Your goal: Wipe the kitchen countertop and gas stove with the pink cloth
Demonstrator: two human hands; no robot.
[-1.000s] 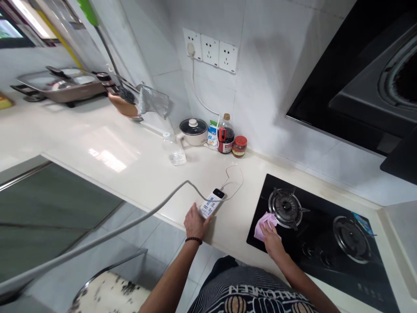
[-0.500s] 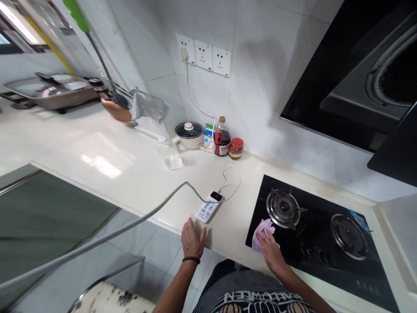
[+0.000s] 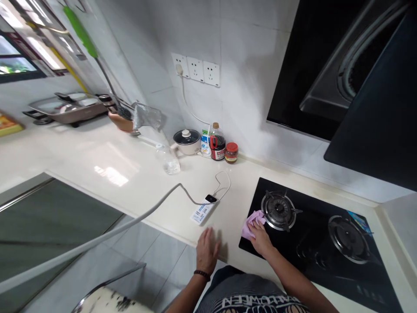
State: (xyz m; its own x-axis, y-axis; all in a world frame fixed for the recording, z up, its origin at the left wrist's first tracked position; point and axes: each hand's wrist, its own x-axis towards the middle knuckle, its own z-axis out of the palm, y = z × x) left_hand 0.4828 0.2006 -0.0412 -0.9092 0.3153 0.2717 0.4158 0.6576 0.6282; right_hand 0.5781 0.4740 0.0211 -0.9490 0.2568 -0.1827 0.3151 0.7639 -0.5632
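My right hand (image 3: 259, 238) presses a crumpled pink cloth (image 3: 250, 226) onto the left edge of the black gas stove (image 3: 302, 217), beside the left burner (image 3: 279, 209). Its fingers are bent over the cloth. At the counter's front edge, my left hand (image 3: 206, 251) lies with fingers stretched out and holds nothing. Just beyond it is a white power bank (image 3: 202, 211) with a dark end and printed labels. A thin white cable (image 3: 229, 182) runs from that dark end.
A thick grey cable (image 3: 130, 224) crosses the foreground. Along the wall stand a clear bottle (image 3: 169, 161), a small lidded pot (image 3: 187, 142), a dark sauce bottle (image 3: 217, 145) and a red-lidded jar (image 3: 231, 153). The range hood (image 3: 325, 78) overhangs the stove. A chair (image 3: 110, 301) is at lower left.
My right hand has slid the cloth toward the back left of the stove. My left hand has shifted right along the counter edge, away from the power bank. The camera view has turned slightly.
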